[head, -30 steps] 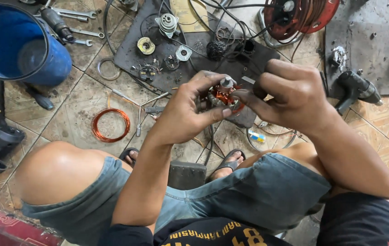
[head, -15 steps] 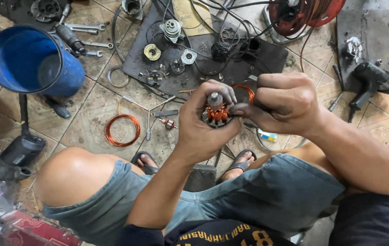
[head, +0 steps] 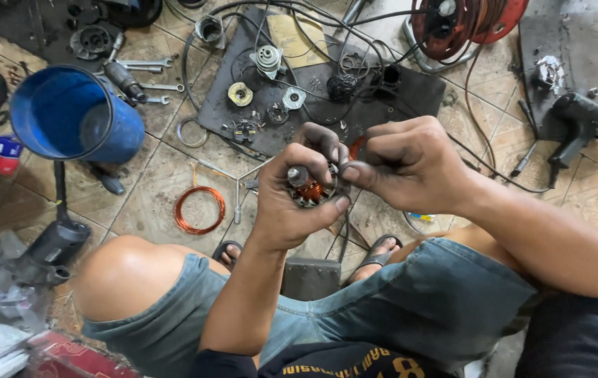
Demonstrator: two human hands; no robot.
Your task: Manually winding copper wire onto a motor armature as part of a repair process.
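A small motor armature (head: 309,189) with copper windings and a metal shaft end sits in my left hand (head: 292,199), whose fingers wrap around it from below. My right hand (head: 407,164) presses against it from the right, thumb and fingertips pinching at the windings. Both hands are dirty with grease and meet above my knees. Much of the armature is hidden by my fingers.
A blue bucket (head: 71,115) stands at the left. A copper wire coil (head: 199,208) lies on the tiles. A dark mat (head: 397,91) carries several motor parts, with wrenches (head: 146,75) beside it. A red cable reel (head: 470,21) and a power tool (head: 586,122) lie at the right.
My hands and the armature have stayed together while the view shifted, so the bucket and floor parts now sit further right and lower. My right fingers have closed tighter on the windings.
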